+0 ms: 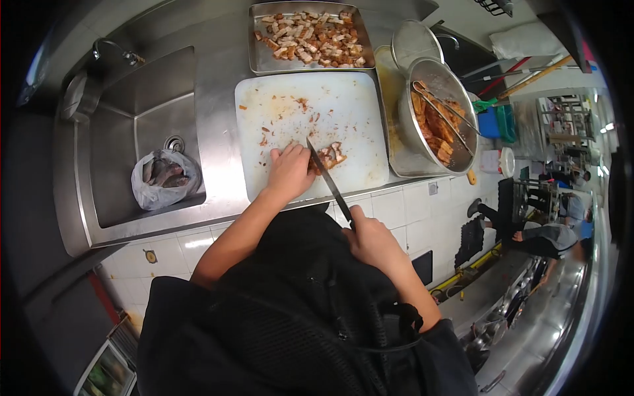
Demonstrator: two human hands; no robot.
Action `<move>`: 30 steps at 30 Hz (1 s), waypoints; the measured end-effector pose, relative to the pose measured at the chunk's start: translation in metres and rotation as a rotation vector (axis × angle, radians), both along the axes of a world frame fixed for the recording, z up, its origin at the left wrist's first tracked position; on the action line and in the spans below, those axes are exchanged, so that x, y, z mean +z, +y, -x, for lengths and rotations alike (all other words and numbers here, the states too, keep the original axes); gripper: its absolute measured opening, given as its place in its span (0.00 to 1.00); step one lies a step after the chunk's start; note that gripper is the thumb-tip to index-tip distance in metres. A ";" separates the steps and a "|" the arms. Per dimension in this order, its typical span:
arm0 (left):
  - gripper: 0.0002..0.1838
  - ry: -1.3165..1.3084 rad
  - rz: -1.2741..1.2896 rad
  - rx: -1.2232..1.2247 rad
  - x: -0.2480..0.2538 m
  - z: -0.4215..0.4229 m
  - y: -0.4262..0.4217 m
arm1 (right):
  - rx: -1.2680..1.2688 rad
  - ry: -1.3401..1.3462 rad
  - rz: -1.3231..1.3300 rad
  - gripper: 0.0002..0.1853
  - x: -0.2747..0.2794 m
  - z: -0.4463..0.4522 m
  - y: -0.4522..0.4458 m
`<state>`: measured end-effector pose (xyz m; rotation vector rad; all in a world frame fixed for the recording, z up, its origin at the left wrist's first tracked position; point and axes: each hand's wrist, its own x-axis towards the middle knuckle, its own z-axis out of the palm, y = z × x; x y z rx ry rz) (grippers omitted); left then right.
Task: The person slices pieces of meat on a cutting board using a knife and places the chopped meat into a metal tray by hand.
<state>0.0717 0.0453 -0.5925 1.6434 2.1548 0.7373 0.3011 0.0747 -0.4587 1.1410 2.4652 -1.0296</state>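
White and flecked with scraps, the board (356,99) is lying along the front edge of the steel counter (221,99). On it, meat (333,156) is resting right of the middle, closer to the board's near edge than to its far one. The left hand (290,168) is bearing down on the meat's left end, fingers bunching and holding it against the board, their undersides hidden. The right hand (370,237) is sitting out past the counter's front edge, its fingers wrapping tightly around the handle of a knife (330,178), whose blade is crossing the board's near edge and passing over the meat; whether it is biting in, I cannot tell. Beyond the board's far edge, a tray (310,68) is holding chopped pieces (310,39). Off the board's right edge, a bowl (407,119) is standing over a pan (391,99), carrying brown slabs (432,125) with tongs (418,86) lying on top, and a sieve (413,43) is sitting by the bowl's far rim. To the left, a sink (112,152) is holding a bag (142,188) near its front right corner, with what look like fish (165,173) showing in its mouth.
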 end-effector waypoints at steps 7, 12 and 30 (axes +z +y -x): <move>0.12 -0.124 0.065 -0.042 -0.004 0.012 -0.001 | -0.145 0.143 0.067 0.15 -0.061 0.035 0.009; 0.13 -0.190 0.110 -0.063 -0.004 0.015 0.000 | -0.180 0.179 0.043 0.18 -0.096 0.053 0.010; 0.47 -0.153 0.182 -0.299 0.022 0.014 0.017 | -0.751 0.475 0.652 0.11 -0.113 -0.105 0.035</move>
